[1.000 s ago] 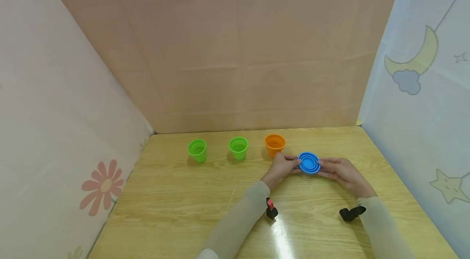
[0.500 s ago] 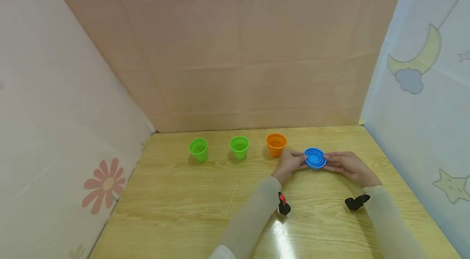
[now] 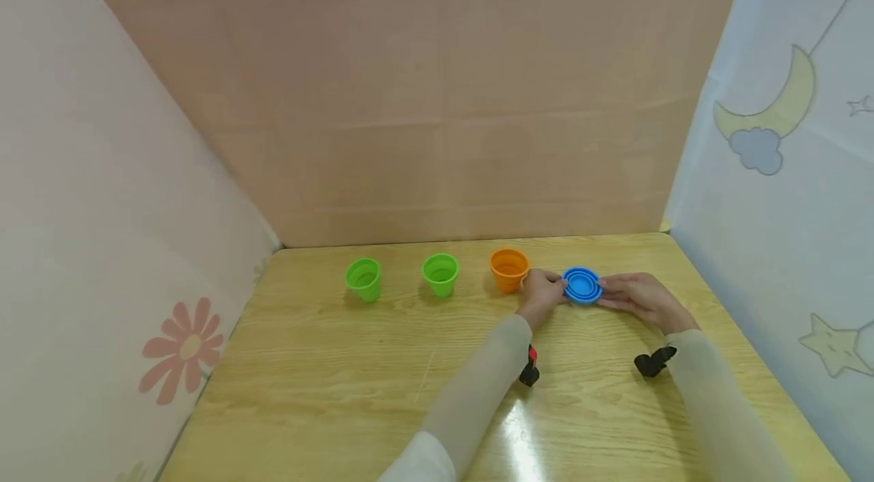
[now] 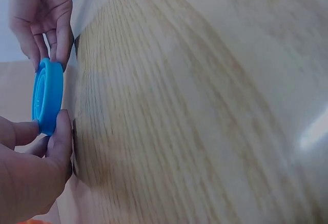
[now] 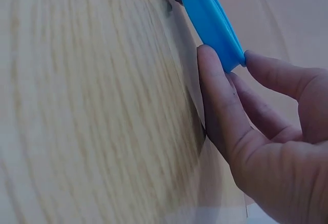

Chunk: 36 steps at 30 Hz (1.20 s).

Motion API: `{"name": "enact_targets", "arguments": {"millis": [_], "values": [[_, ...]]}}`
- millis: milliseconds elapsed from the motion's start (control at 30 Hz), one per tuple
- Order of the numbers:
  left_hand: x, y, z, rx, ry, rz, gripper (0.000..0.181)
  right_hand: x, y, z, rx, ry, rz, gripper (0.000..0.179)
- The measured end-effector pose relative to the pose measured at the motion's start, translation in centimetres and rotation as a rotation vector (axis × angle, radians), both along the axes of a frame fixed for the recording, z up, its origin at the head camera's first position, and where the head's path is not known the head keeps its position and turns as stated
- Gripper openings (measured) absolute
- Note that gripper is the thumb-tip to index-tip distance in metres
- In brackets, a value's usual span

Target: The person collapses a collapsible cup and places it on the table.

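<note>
Between my two hands is a blue collapsible cup (image 3: 583,286), folded flat into rings. My left hand (image 3: 542,295) pinches its left edge between thumb and fingers, close beside the orange cup (image 3: 509,270). On the opposite edge, my right hand (image 3: 642,298) pinches with the thumb on top and fingers beneath. In the left wrist view the folded cup (image 4: 47,96) appears edge-on, held at both ends just over the tabletop. The right wrist view shows its smooth blue side (image 5: 212,26) between thumb and fingertips.
Two green cups, one at the left (image 3: 364,280) and one nearer the middle (image 3: 441,275), stand upright in a row with the orange one. A brown backdrop (image 3: 437,87) rises behind the wooden table (image 3: 328,376); printed white sheets flank both sides.
Both hands have carried the folded blue cup away from me, toward the table's back edge and slightly right. It stays pinched on both sides. The other cups stand where they were.
</note>
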<state>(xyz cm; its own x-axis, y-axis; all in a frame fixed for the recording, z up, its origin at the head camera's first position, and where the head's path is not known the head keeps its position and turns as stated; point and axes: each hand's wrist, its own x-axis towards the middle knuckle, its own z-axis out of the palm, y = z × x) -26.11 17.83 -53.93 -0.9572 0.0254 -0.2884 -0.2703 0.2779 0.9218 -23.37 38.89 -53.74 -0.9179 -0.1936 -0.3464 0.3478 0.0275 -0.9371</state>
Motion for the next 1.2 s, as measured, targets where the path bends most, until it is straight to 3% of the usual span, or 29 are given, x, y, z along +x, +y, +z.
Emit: {"name": "enact_targets", "arguments": {"millis": [167, 367, 733, 1000, 1200], "values": [[-0.7, 0.2, 0.1, -0.041, 0.003, -0.004, 0.015, -0.7, -0.2, 0.2, 0.051, 0.015, -0.01, 0.065], [-1.1, 0.2, 0.4, -0.153, 0.025, -0.017, 0.014, -1.2, -0.7, 0.1, 0.101, 0.031, -0.031, 0.061], [-1.4, 0.5, -0.1, -0.181, 0.077, -0.025, 0.018, -1.2, -1.4, 0.5, 0.172, 0.066, -0.089, 0.056], [-1.2, 0.6, -0.5, -0.258, 0.139, -0.025, 0.02, -1.4, -1.7, -0.4, 0.257, 0.128, -0.203, 0.049], [-0.9, 0.5, -0.8, -0.255, 0.146, -0.021, 0.019, -1.6, -2.0, -0.7, 0.319, 0.143, -0.219, 0.045]]}}
